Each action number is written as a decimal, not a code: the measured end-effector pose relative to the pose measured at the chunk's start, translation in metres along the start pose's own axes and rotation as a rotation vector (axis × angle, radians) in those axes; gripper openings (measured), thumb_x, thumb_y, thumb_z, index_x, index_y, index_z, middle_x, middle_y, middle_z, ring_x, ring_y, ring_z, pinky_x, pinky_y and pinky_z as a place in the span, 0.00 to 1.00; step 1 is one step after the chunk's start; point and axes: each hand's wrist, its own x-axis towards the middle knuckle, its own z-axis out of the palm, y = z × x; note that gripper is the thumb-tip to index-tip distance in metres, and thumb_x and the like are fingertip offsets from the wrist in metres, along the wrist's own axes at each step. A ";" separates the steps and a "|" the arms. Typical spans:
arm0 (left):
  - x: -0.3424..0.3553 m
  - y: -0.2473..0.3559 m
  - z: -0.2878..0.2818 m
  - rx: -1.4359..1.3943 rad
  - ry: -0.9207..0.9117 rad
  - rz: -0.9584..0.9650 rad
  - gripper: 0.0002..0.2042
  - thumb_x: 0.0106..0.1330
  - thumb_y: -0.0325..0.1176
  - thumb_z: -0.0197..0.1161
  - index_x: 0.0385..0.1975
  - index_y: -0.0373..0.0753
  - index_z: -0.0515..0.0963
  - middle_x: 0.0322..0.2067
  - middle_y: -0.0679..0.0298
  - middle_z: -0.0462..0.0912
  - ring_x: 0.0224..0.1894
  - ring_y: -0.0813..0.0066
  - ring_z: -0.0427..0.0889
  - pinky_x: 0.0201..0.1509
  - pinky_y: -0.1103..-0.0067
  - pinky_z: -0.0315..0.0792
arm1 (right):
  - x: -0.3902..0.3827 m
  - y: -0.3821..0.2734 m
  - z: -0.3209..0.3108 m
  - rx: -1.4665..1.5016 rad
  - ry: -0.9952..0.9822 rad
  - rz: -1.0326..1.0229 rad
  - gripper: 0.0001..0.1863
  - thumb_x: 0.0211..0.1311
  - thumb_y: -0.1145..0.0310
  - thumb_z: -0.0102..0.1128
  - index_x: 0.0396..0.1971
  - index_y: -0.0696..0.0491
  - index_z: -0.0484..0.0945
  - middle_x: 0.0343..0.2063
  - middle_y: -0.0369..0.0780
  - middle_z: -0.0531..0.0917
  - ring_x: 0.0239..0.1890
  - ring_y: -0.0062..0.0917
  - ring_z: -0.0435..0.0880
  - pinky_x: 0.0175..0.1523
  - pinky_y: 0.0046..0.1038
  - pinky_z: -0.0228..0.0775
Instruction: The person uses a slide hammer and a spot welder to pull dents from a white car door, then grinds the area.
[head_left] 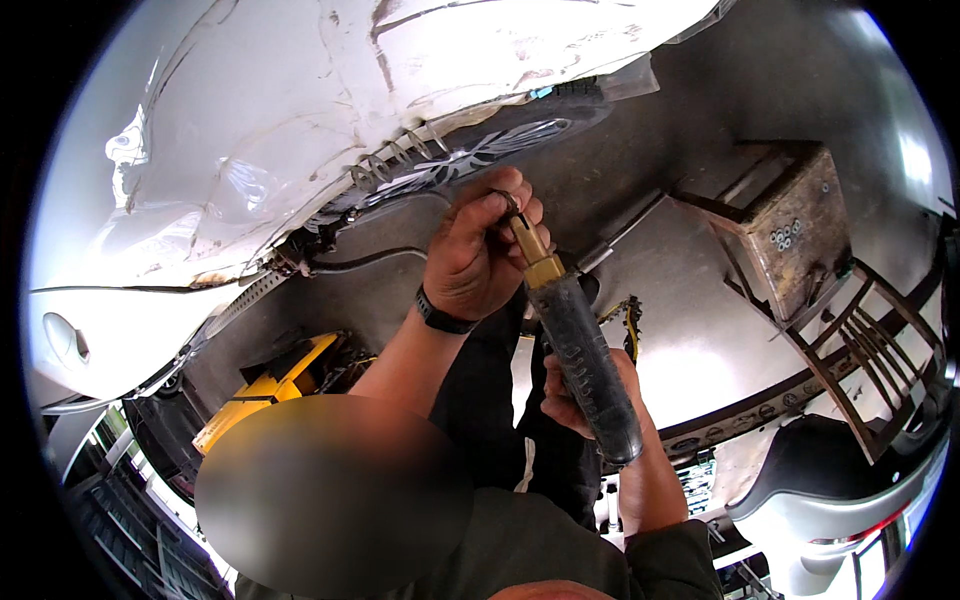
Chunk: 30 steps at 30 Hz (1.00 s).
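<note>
In front of my torso is a hand tool with a long black ribbed cylindrical grip (590, 375) and a slotted brass head (532, 250). My right hand (563, 405) wraps round the grip from below, partly hidden behind it. At the tip of the brass head, my left hand (475, 250) has its fingers closed in a pinch. A small, thin, dark curved piece (508, 200) shows between the fingertips and the tip; its exact kind is unclear. A dark band circles my left wrist. The tool slants from upper left to lower right.
A white car body (270, 130) with scuffs fills the upper left, a wire coil (390, 160) along its edge. Right stands a rusty metal stand (800, 260) bearing several washers, near a slatted chair (860, 340). A yellow case (270, 390) lies left; another car (810, 520) is lower right.
</note>
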 end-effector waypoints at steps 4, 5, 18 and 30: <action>0.005 0.000 -0.009 -0.082 -0.147 -0.027 0.05 0.75 0.33 0.59 0.46 0.43 0.75 0.36 0.70 0.70 0.37 0.79 0.67 0.39 0.78 0.65 | 0.003 -0.012 0.004 0.095 -0.041 0.105 0.22 0.48 0.80 0.78 0.46 0.57 0.83 0.29 0.35 0.84 0.29 0.20 0.85 0.35 0.24 0.76; 0.004 -0.001 -0.006 -0.090 -0.114 -0.052 0.05 0.75 0.33 0.58 0.45 0.42 0.75 0.36 0.70 0.69 0.36 0.79 0.67 0.39 0.79 0.66 | 0.002 -0.012 0.006 0.184 -0.031 0.125 0.22 0.48 0.80 0.78 0.46 0.57 0.83 0.29 0.35 0.84 0.29 0.20 0.85 0.35 0.24 0.77; 0.011 0.023 0.009 0.135 0.182 0.070 0.11 0.75 0.34 0.57 0.53 0.41 0.73 0.41 0.67 0.75 0.32 0.84 0.70 0.39 0.80 0.73 | 0.053 -0.043 -0.008 -0.183 0.010 0.050 0.15 0.48 0.73 0.81 0.36 0.53 0.83 0.29 0.36 0.85 0.30 0.24 0.85 0.35 0.29 0.74; 0.012 0.031 -0.001 0.013 0.112 0.131 0.11 0.76 0.33 0.55 0.54 0.43 0.73 0.45 0.66 0.75 0.37 0.75 0.76 0.42 0.75 0.78 | 0.077 -0.057 -0.011 -0.327 -0.064 -0.093 0.19 0.47 0.70 0.82 0.40 0.55 0.85 0.34 0.39 0.89 0.37 0.28 0.88 0.43 0.30 0.77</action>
